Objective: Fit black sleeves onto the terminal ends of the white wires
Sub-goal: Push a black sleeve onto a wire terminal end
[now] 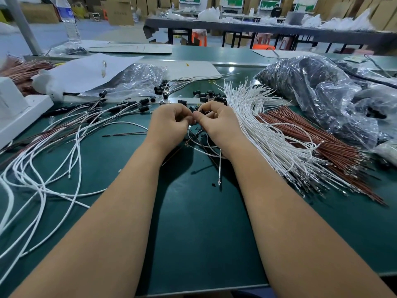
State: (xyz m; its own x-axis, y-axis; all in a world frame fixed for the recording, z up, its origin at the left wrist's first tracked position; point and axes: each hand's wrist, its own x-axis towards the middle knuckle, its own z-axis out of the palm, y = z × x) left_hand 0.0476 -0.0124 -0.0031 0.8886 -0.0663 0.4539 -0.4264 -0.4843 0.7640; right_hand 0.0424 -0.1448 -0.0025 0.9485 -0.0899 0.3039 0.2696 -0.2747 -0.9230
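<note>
Over the middle of the green table my left hand [169,121] and my right hand [217,123] meet fingertip to fingertip. Both have curled fingers pinching something small between them, mostly hidden. A white wire [212,152] loops down from under my hands to a metal terminal end [219,180]. Loose black sleeves [206,97] lie scattered just beyond my hands. A thick bundle of white wires [264,134] fans out to the right. Wires with black sleeves fitted [129,105] lie to the left.
A bundle of brown wires [318,147] lies right of the white bundle. A clear bag of black parts [318,93] fills the far right. Tangled white wires [43,168] spread at left, with a white box [19,112], paper [86,72] and a water bottle [68,22] behind.
</note>
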